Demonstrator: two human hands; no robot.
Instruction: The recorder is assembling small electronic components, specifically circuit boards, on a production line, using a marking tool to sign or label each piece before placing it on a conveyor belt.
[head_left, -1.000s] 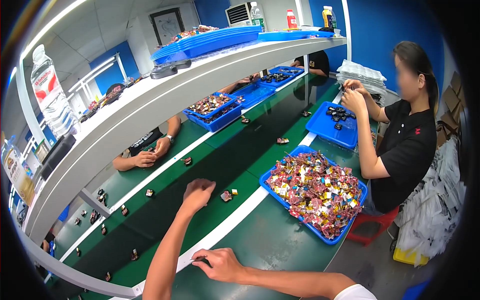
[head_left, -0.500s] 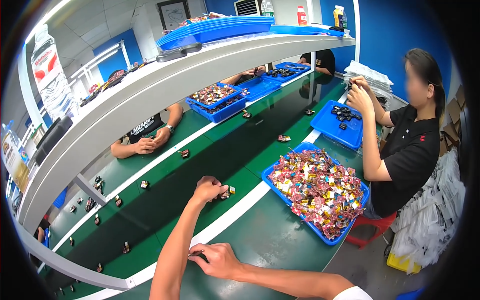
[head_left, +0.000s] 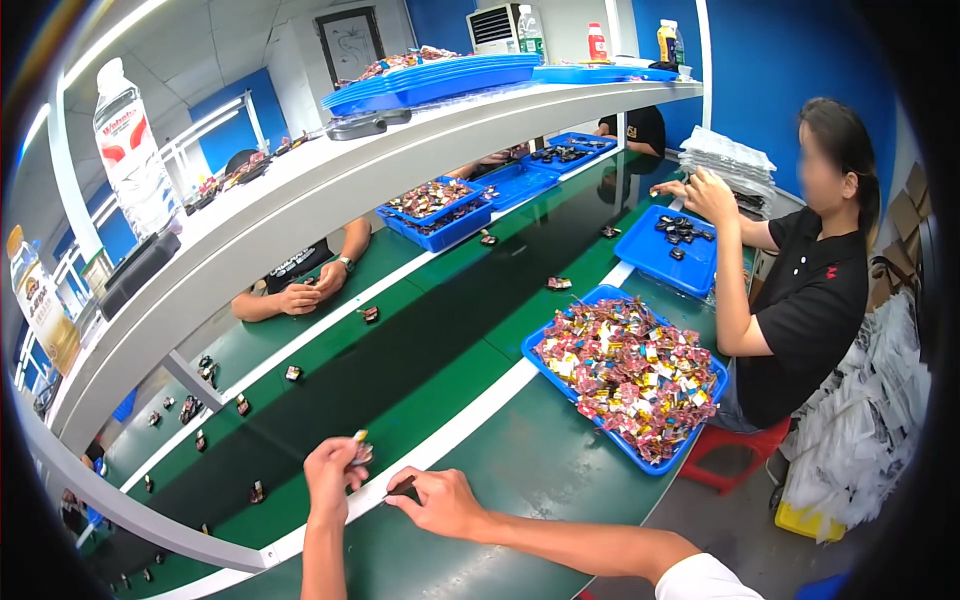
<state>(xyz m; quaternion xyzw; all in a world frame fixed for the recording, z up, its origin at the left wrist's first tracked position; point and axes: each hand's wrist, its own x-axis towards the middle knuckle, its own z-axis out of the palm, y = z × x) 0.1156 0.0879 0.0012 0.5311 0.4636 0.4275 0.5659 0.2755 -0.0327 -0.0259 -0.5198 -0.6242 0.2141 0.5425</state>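
Observation:
Between the fingers of my left hand (head_left: pixel 332 480) is a small electronic part (head_left: pixel 360 452) with a yellow tip, held just over the white strip along the belt's near edge. Close to its right, my right hand (head_left: pixel 445 503) is closed in a pinch on a thin dark piece (head_left: pixel 400 489), too small to name. Several similar small parts lie scattered on the green conveyor belt (head_left: pixel 470 365), one of them a dark and pink part (head_left: pixel 559 284) farther up. A blue tray (head_left: pixel 530 345) heaped with pink, yellow and white electronic parts stands right of my hands.
A white shelf (head_left: pixel 480 115) with blue trays and bottles spans the belt. At the right a co-worker (head_left: pixel 800 290) handles something above a blue tray (head_left: pixel 650 262) of black parts. Across the belt another person's hands (head_left: pixel 310 292) are at work beside stacked trays (head_left: pixel 440 235).
My left hand has picked the small electronic part off the belt and drawn back toward my right hand. My right hand stays nearly in place. The co-worker at the right has moved their hands apart.

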